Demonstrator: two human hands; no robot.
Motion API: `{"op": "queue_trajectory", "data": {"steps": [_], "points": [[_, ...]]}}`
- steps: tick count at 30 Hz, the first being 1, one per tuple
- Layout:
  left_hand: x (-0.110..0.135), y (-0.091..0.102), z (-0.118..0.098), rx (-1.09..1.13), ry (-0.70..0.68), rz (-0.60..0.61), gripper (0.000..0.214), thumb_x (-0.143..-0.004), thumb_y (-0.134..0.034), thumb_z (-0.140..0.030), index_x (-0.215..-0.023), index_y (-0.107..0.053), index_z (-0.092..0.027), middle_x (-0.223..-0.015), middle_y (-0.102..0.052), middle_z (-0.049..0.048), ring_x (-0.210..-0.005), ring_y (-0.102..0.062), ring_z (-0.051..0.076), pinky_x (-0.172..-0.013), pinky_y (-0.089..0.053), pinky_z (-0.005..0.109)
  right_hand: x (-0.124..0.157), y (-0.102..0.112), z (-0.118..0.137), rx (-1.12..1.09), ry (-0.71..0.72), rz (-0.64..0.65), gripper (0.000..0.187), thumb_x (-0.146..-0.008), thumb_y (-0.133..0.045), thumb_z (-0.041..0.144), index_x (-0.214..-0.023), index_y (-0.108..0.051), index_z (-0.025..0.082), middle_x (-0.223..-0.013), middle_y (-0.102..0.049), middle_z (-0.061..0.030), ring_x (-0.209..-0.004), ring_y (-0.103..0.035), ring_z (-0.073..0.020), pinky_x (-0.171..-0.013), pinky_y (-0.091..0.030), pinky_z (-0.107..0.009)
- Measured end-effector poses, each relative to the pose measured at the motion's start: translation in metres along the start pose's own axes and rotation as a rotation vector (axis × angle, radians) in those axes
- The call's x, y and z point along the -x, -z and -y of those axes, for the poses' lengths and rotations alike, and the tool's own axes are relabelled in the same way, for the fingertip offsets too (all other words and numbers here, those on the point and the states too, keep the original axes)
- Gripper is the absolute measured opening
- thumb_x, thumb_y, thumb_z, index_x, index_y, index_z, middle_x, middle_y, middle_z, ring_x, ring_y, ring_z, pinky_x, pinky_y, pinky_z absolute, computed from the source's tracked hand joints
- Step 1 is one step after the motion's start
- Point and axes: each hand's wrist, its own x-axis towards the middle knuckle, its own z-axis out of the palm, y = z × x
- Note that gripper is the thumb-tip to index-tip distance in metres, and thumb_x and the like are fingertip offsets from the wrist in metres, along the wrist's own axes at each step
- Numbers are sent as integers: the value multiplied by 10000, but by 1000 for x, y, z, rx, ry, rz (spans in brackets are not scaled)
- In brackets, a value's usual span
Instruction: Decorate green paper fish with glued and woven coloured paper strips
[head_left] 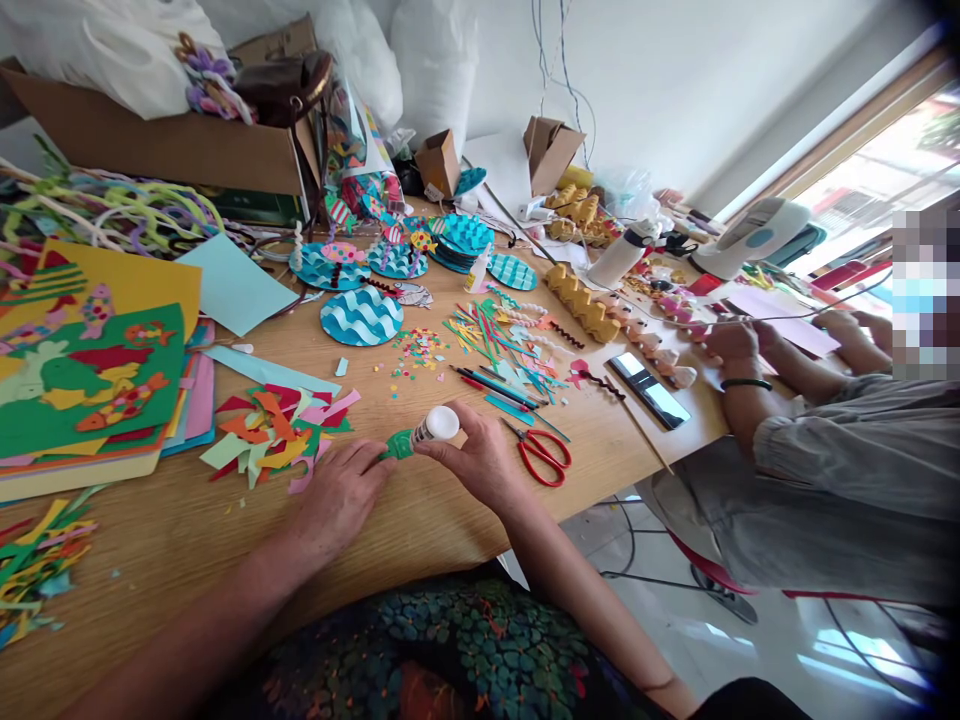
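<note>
My right hand [484, 455] is wrapped round a small white glue bottle [441, 423], tipped so that its base faces up toward me. The bottle's other end points down at a small green paper piece [400, 444] and is hidden from view. My left hand [341, 495] pinches the left edge of that green piece against the wooden table. Just right of my right hand lie red-handled scissors [545, 455]. Pencils [495, 385] and a blue paper strip [510, 409] lie beyond it. A pile of coloured paper scraps [281, 432] lies beyond my left hand.
Blue wavy-striped discs [361, 318], some bearing paper fish, stand further back. Coloured sheets [169, 400] are stacked at left, with paper strips [45, 560] in front. A phone [647, 390] and egg-carton pieces [581, 303] lie at right, near another person's hands [731, 342].
</note>
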Motion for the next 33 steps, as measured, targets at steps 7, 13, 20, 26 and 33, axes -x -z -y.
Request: {"op": "queue_trajectory", "data": {"steps": [7,13,20,26,33], "points": [[1,-1,0,18,3,-5,269,-844,-416,-94,-1013,-608,-177,-1056,-596,88,-994,-514,243,-838,-460,426,-1,1,0,8,-16,-14,217,-721,-650,368,-730,-546,177,-673,-573,8,-627,-510,-127,-577,-343,-219],[2,-2,1,34,5,-25,265,-845,-418,-102,-1011,-613,-169,-1051,-600,96,-986,-518,245,-838,-461,436,-2,2,0,5,6,14,213,-730,-639,372,-734,-548,179,-681,-571,8,-637,-515,-129,-575,-345,-220],[1,-2,1,12,-1,-8,239,-837,-455,-112,-1007,-615,-163,-1043,-609,95,-985,-527,254,-831,-463,440,-10,1,-6,54,13,-52,219,-724,-640,375,-734,-540,181,-682,-575,7,-641,-518,-133,-587,-354,-226],[-1,1,0,9,-19,-25,258,-825,-442,-91,-991,-622,-173,-1023,-616,92,-954,-541,244,-819,-468,429,-10,4,-5,46,-14,-57,235,-721,-642,389,-726,-542,176,-680,-574,3,-635,-517,-135,-578,-349,-228],[1,-4,2,21,-12,-65,273,-822,-434,-89,-993,-628,-177,-1022,-618,94,-955,-543,240,-824,-474,423,-10,5,-8,43,-5,-63,236,-720,-644,394,-730,-541,182,-681,-573,11,-639,-520,-133,-585,-349,-226]]}}
